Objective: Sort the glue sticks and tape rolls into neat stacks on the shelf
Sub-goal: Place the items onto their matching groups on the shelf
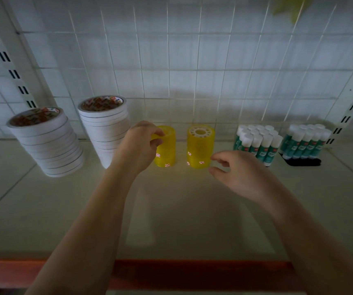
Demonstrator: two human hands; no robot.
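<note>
Right hand (235, 169), nearer the shelf's (182, 209) front edge, is held loosely curled and empty, fingertips just beside the base of the right yellow tape stack (200, 149), not seen touching. Left hand (140, 145) is wrapped round the upper part of the left yellow tape stack (166, 149), thumb at the rim. These stacks are judged light, smooth and slippery, apt to shear between rolls; a low encircling hold is advised. Toward the back edge: two white tape stacks (75, 137) at left, leaning; glue sticks (256, 143) grouped upright at right
</note>
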